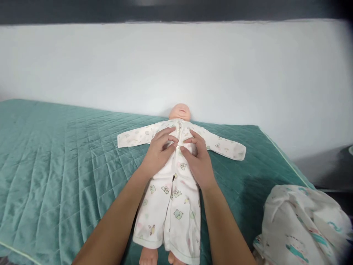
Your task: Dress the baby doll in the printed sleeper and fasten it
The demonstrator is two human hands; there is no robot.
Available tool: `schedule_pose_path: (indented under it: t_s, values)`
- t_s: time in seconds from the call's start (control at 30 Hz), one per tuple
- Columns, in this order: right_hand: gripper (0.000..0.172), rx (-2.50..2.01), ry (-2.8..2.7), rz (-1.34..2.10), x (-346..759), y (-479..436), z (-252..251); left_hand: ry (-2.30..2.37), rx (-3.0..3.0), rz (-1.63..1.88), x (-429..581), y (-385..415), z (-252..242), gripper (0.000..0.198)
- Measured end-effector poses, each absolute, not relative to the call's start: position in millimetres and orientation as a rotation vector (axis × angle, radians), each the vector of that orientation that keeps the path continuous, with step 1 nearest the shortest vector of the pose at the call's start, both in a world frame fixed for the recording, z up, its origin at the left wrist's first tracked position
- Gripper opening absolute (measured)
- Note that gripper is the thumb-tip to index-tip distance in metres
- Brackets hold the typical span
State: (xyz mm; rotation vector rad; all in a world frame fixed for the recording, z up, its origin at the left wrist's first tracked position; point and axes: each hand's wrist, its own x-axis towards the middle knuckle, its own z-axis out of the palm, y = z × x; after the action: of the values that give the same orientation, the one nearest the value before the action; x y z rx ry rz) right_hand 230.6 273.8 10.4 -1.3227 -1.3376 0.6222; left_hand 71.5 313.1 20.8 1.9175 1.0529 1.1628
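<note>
A baby doll [180, 111] lies on its back, dressed in a white long-sleeved romper [180, 206] printed with small bears. My left hand [162, 148] is at the chest, its thumb and forefinger pinched on the front edge of the romper. Across from it, my right hand [198, 156] has thumb and forefinger curled in on the other side of the front opening. A small pale button [178, 147] shows between the two thumbs. Lower down, the front seam gapes at the crotch and along the legs. The doll's feet [149, 256] stick out of the leg cuffs.
Under the doll lies a green quilted cover [68, 165]. A white wall [138, 66] rises behind the doll's head. Near the front right corner sits a bunched white printed cloth [300, 224]. Both romper sleeves are spread wide on the cover.
</note>
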Motion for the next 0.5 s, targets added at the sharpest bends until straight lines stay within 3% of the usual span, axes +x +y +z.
schedule_pose_path:
  t_s: [0.5]
  values:
    - [0.016, -1.352, -1.348, 0.725, 235, 276, 13, 0.932, 1.846, 0.938, 59, 320, 28, 0.006]
